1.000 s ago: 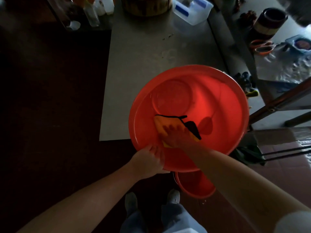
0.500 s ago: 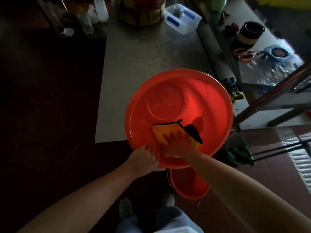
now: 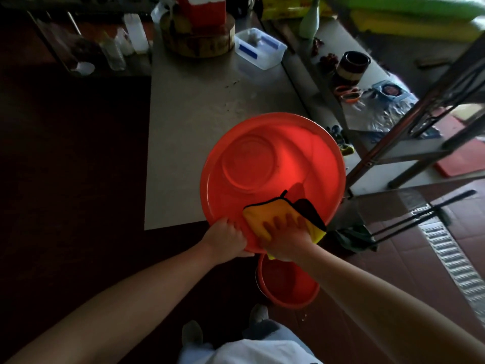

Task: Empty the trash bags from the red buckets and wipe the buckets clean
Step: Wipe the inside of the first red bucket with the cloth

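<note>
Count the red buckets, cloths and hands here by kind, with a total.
Red buckets: 2, big bucket, small bucket
Cloths: 1, yellow cloth
Hands: 2, left hand, right hand
Total: 5

Overall: dim and underexposed, colours muddy.
Light source: daylight falls from beyond and to the right of the red bucket (image 3: 262, 158); the green surface (image 3: 409, 5) far beyond it on the right is the brightest.
Glow: the bucket's inner wall right of its middle shines hot orange-red, nearly saturated.
Shadows: the floor (image 3: 65, 179) left of the bucket is almost black, without detail; a dark patch lies on the inner wall just above the yellow cloth (image 3: 265, 216).
Blur: the bottles (image 3: 112, 51) and the clear box (image 3: 259, 48) beyond the bucket are soft and smeared.
Distortion: the table (image 3: 199, 122) edges and the metal frame (image 3: 378, 153) right of the bucket splay outward.
</note>
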Tool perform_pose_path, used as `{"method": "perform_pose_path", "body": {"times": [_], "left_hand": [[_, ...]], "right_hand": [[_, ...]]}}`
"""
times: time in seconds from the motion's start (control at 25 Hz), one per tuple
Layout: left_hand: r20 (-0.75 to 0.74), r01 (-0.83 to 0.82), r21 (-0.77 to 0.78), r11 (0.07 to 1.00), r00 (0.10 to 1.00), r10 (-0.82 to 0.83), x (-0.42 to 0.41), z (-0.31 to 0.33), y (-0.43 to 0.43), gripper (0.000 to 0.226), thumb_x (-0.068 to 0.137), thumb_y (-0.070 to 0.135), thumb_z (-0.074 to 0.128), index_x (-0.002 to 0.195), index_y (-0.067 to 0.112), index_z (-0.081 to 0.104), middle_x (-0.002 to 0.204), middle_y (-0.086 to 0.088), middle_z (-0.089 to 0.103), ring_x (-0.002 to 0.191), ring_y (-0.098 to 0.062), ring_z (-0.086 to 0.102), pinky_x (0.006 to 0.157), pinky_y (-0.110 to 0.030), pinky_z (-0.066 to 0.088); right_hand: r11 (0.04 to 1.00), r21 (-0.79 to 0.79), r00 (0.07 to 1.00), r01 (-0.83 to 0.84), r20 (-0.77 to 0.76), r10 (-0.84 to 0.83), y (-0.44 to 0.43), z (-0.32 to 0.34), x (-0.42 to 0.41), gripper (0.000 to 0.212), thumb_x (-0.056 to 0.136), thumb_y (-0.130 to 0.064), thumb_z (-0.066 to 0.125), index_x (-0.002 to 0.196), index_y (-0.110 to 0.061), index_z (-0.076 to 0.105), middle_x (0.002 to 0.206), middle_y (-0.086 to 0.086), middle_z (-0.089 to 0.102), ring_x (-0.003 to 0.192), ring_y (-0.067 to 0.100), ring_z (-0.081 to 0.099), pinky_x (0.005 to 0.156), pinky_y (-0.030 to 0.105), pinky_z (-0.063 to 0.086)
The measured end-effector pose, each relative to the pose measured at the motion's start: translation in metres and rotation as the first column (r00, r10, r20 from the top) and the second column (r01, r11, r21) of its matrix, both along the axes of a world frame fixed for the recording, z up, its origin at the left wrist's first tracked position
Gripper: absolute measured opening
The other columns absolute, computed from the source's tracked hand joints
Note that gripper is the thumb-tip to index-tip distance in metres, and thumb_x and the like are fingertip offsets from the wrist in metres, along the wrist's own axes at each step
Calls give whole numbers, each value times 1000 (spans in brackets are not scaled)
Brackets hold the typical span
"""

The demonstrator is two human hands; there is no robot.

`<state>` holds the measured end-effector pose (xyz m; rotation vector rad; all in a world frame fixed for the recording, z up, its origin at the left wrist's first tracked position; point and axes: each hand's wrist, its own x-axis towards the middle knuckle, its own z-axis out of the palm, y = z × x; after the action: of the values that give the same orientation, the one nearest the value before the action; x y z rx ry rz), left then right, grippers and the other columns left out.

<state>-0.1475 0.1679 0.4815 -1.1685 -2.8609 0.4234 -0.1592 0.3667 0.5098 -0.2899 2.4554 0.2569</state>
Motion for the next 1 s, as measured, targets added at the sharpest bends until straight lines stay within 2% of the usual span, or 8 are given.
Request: {"method": "perform_pose_path", "body": {"times": [0.16, 0.36, 0.44, 0.6, 0.72, 0.8, 0.88, 1.0], "left_hand": [[0, -6, 21, 1000, 1000, 6, -2, 8, 0, 66, 72, 82, 59, 53, 19, 64, 56, -1, 62, 50, -19, 59, 59, -29, 42], [-11, -13, 75, 997, 1000, 14, -3, 9, 0, 68, 75, 80, 57, 50, 17, 62, 53, 0, 61, 48, -19, 60, 60, -28, 46], [-14, -13, 92, 996, 1000, 15, -2, 12, 2, 68, 72, 81, 61, 48, 17, 61, 51, 0, 61, 47, -19, 60, 58, -27, 44], [-50, 23, 74, 997, 999, -19, 0, 6, 3, 67, 72, 80, 62, 49, 17, 62, 54, 0, 62, 51, -19, 60, 62, -25, 45], [-59, 65, 48, 997, 996, -62, 4, -7, 1, 64, 81, 77, 52, 58, 19, 64, 61, -3, 65, 58, -21, 62, 67, -28, 49], [-67, 65, 29, 997, 996, -63, 7, -14, -3, 68, 87, 76, 44, 67, 15, 68, 70, -7, 69, 67, -25, 66, 74, -34, 53], [-64, 61, 46, 997, 996, -58, 6, -17, -5, 72, 92, 73, 38, 72, 11, 69, 76, -11, 70, 74, -29, 67, 78, -38, 53], [-49, 72, 76, 994, 996, -68, 0, -17, -5, 75, 95, 72, 33, 69, 10, 65, 74, -14, 68, 71, -29, 65, 76, -39, 52]], "right_hand": [[1000, -12, 999, 25, 40, -25, 0, 17, 11, 72, 96, -71, 11, 160, -39, 7, 170, -1, 3, 155, 33, -3, 120, 58, -3], [1000, 9, 1000, 7, -11, -6, -10, 18, -3, 68, 95, -70, 16, 155, -39, 23, 162, 2, 25, 150, 34, 15, 116, 61, 8], [1000, -7, 1000, 1, -22, -1, -15, 9, -16, 64, 96, -66, 20, 153, -37, 26, 160, 3, 28, 148, 35, 17, 116, 61, 9], [998, -47, 999, 33, 24, -32, -19, -29, -43, 65, 99, -63, 20, 159, -40, 11, 168, -3, 8, 154, 33, 0, 119, 61, 1], [998, -61, 1000, 6, 28, -4, -21, -61, -65, 69, 99, -62, 26, 160, -39, 2, 170, 1, 0, 154, 37, -3, 119, 62, 2], [997, -71, 1000, -28, -16, 27, -23, -78, -81, 68, 101, -60, 28, 161, -38, 5, 170, 4, 1, 154, 39, -1, 119, 63, 4], [994, -110, 999, -6, -45, 1, -26, -86, -96, 68, 98, -65, 18, 160, -38, 12, 169, 6, 8, 154, 38, 3, 119, 62, 5], [993, -120, 998, -20, -56, 13, -31, -93, -109, 93, 75, -74, -5, 157, -40, 21, 165, 9, 19, 152, 40, 9, 119, 62, 6]]}}
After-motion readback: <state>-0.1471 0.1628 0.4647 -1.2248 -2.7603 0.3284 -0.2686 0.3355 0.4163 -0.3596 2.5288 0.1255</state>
